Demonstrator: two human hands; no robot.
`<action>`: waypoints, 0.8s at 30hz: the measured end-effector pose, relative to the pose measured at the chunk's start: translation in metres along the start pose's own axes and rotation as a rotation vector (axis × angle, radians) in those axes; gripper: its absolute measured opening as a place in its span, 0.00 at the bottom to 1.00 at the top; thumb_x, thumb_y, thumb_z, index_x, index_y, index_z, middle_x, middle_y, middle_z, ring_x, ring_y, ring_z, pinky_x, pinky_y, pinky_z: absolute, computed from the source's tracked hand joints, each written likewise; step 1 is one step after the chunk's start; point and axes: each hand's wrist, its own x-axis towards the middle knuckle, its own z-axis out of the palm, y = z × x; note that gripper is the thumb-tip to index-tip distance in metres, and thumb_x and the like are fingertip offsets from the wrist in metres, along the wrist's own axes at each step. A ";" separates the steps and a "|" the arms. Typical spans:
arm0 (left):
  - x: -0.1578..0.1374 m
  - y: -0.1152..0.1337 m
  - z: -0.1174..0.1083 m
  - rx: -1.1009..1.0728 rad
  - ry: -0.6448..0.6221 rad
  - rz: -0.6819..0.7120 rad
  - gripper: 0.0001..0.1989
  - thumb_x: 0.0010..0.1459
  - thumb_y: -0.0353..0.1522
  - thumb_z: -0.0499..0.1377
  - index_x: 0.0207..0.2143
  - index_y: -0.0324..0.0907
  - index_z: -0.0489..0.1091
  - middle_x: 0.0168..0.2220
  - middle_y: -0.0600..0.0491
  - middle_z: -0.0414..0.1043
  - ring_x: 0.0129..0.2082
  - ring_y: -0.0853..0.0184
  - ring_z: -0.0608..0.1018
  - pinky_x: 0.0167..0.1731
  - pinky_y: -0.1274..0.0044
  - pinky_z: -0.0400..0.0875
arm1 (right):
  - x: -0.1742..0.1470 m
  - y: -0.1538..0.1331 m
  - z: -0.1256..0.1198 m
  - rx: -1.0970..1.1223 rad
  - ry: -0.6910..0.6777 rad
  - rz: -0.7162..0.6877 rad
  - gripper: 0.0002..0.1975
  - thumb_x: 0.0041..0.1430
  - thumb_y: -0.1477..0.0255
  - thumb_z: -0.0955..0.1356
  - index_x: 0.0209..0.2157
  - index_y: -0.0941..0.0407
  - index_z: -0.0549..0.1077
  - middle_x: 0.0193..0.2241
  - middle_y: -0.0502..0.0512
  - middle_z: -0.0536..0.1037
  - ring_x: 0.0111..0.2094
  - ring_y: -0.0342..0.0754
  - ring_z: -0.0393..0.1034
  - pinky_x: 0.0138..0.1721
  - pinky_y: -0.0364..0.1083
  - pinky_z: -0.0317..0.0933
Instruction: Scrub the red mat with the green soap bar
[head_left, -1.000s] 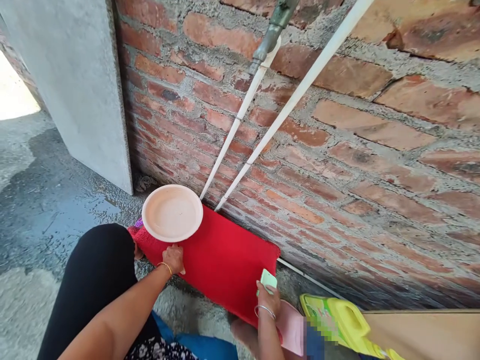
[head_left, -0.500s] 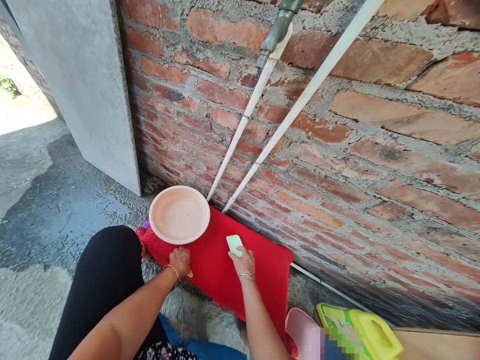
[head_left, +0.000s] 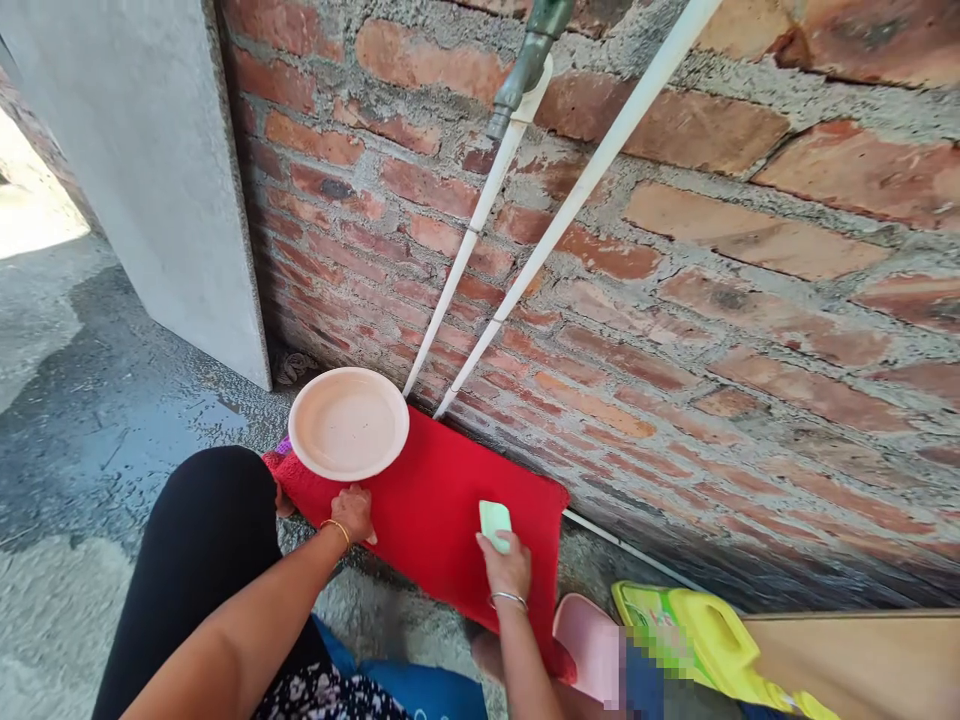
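A red mat [head_left: 435, 500] lies spread out along the foot of the wall, its edges fluffy. My right hand [head_left: 508, 568] is closed around a pale green scrubbing brush [head_left: 495, 518], pressed against the right part of the mat; its bristle side is hidden. My left hand [head_left: 352, 512] grips the mat's near edge with curled fingers, just below a pale pink basin [head_left: 349, 468]. The basin stands on the left end of the mat and looks to have some water with small specks in it.
A tap [head_left: 517, 85] and white pipes [head_left: 517, 285] run down the brick wall [head_left: 660, 330]. A grey slab [head_left: 150, 180] stands at the left over wet concrete [head_left: 157, 360]. At the lower right are a pink slipper-like item [head_left: 585, 645] and a yellow-green detergent jug [head_left: 694, 640].
My right hand has drawn the brush nearer to me and to the right across the mat. My left hand stays at the mat's edge. The view has shifted slightly.
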 end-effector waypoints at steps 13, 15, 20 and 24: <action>0.000 0.001 -0.002 0.000 -0.008 0.005 0.38 0.29 0.40 0.73 0.47 0.42 0.70 0.49 0.42 0.70 0.48 0.52 0.74 0.43 0.67 0.72 | -0.018 -0.020 -0.007 -0.038 -0.078 -0.027 0.17 0.42 0.62 0.70 0.36 0.53 0.73 0.33 0.56 0.73 0.39 0.54 0.69 0.43 0.48 0.61; -0.001 0.001 -0.003 -0.003 -0.007 0.006 0.37 0.30 0.38 0.73 0.47 0.41 0.70 0.48 0.42 0.70 0.48 0.52 0.74 0.43 0.67 0.73 | -0.010 0.016 -0.025 -0.043 -0.020 0.167 0.17 0.43 0.58 0.69 0.35 0.53 0.72 0.32 0.58 0.75 0.39 0.57 0.69 0.41 0.50 0.61; -0.002 0.001 -0.004 0.000 -0.020 -0.001 0.37 0.30 0.37 0.73 0.47 0.40 0.70 0.48 0.41 0.70 0.48 0.52 0.74 0.42 0.67 0.73 | -0.008 0.040 -0.034 -0.025 0.024 0.367 0.17 0.47 0.55 0.66 0.34 0.53 0.71 0.32 0.59 0.76 0.38 0.58 0.70 0.37 0.51 0.62; -0.001 0.000 -0.006 -0.008 -0.030 0.014 0.37 0.29 0.38 0.73 0.47 0.41 0.70 0.49 0.41 0.69 0.48 0.51 0.74 0.42 0.66 0.73 | -0.023 -0.023 0.001 -0.031 -0.012 -0.022 0.20 0.45 0.56 0.68 0.37 0.54 0.73 0.32 0.55 0.73 0.38 0.53 0.69 0.42 0.48 0.60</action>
